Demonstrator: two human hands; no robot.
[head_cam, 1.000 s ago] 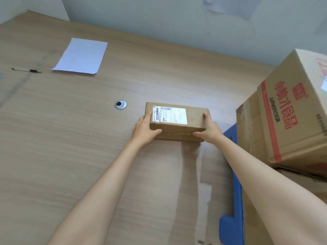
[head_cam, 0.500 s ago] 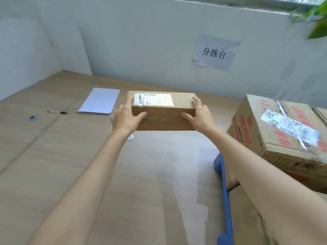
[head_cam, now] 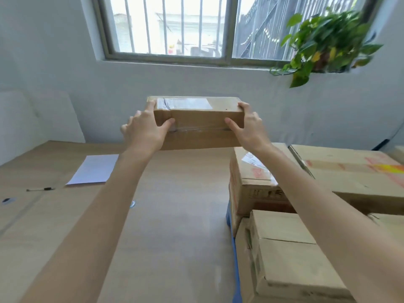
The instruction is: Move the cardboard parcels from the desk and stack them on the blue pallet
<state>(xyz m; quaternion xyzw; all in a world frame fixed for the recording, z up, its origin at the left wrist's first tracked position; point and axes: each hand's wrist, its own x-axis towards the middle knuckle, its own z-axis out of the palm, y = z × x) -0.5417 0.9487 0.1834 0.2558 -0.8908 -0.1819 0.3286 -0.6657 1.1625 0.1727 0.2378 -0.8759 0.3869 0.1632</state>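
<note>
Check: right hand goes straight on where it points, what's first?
Right hand grips one end of the parcel, fingers pointing forward and up. Way looks free until the wall under the window, though depth is unclear.

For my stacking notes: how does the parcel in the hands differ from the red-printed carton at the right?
The held parcel is in the air, gripped at its ends by the left hand and right hand; the red-printed carton sits among the stacked boxes. The parcel is slim and plain brown; the carton looks bulkier and bears red print. Both are cardboard with a white label on top.
</note>
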